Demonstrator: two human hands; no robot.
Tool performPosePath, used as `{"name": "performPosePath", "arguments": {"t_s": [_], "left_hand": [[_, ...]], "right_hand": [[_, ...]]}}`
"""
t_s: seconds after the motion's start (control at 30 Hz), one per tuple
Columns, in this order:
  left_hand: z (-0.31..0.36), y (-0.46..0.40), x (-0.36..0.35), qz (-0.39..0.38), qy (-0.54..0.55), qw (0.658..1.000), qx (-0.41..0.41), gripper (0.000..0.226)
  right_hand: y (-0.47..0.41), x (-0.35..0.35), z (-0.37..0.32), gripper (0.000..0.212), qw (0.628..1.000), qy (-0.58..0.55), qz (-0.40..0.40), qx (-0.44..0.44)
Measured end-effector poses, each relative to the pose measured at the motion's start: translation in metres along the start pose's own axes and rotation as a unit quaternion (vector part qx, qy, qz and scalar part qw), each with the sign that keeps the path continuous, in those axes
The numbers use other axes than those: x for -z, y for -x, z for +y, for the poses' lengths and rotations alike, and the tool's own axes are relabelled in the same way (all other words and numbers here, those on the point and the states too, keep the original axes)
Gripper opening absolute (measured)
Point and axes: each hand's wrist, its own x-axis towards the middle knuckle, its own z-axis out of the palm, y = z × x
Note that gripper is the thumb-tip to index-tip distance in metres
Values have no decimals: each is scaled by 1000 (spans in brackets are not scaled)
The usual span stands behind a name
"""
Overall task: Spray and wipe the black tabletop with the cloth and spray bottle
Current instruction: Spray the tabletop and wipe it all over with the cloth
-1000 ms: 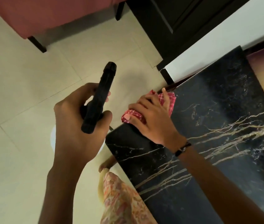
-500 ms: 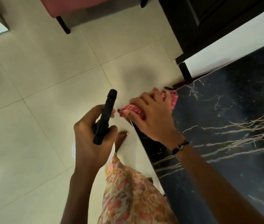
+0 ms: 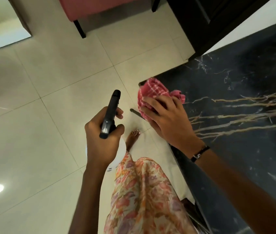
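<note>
View's swung since a second ago, more floor (image 3: 32, 132) showing now and the cloth (image 3: 152, 93) has slid right to the table's (image 3: 235, 115) corner. Right hand (image 3: 169, 119) lies flat on the cloth, fingers spread, pressing it onto the black marble with gold veins. Cloth is red check, bunched up, partly hanging past the edge. Left hand (image 3: 103, 139) stays curled round the bottle (image 3: 110, 114), held off the table over the floor, black nozzle pointing away

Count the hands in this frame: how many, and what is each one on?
2. The left hand grips the spray bottle over the floor; the right hand presses the cloth at the tabletop corner.
</note>
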Motion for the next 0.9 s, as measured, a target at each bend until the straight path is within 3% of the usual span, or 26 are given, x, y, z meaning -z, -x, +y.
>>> {"name": "performPosePath", "arguments": {"t_s": [0.23,0.43,0.6,0.7,0.83,0.9], "left_hand": [[-36,53,-3,-25,28,999,18,27],[-53,73,-19,-62,27,997,27,27],[-59,79,-37,-98,6,995,10,29],[-61,88,-42,-134,-7,991,-7,36],[-68,114,-41,-201,-5,979,-21,42],[-76,126,-41,-228,-6,973,-20,42]], "right_hand": [[145,-14,-46,47,996,57,37,-65],[75,-24,-49,57,987,109,7,-120],[41,-24,-53,53,983,121,63,-123],[111,-28,-67,68,971,188,32,-143],[275,-35,-105,90,962,210,-37,-169],[344,-33,-120,110,951,222,-95,-191]]}}
